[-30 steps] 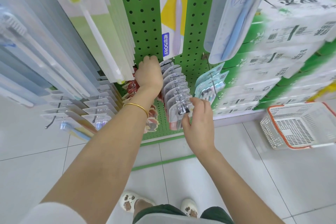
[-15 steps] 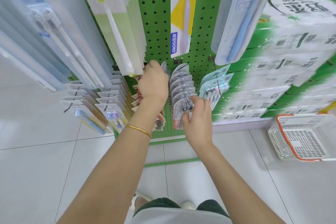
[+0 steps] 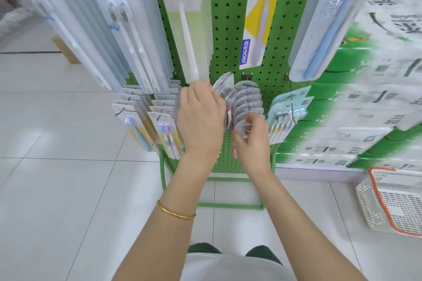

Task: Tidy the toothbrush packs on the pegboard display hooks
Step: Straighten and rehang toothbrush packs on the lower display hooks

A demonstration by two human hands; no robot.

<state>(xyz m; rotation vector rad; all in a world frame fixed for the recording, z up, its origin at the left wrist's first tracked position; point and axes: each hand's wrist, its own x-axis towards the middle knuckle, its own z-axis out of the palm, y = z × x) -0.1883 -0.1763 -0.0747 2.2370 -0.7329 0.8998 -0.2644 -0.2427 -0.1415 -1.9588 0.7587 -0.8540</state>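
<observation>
Left hand (image 3: 201, 118) has lifted off the back of the hooked row of clear packs (image 3: 247, 107); it now grips one clear round-topped plastic toothbrush pack (image 3: 225, 89), tilted just past its fingertips. Right hand (image 3: 253, 141) went from flat to pinching the row's front. Keep the row steadied, square the pack's hang-hole before sliding it back on
</observation>
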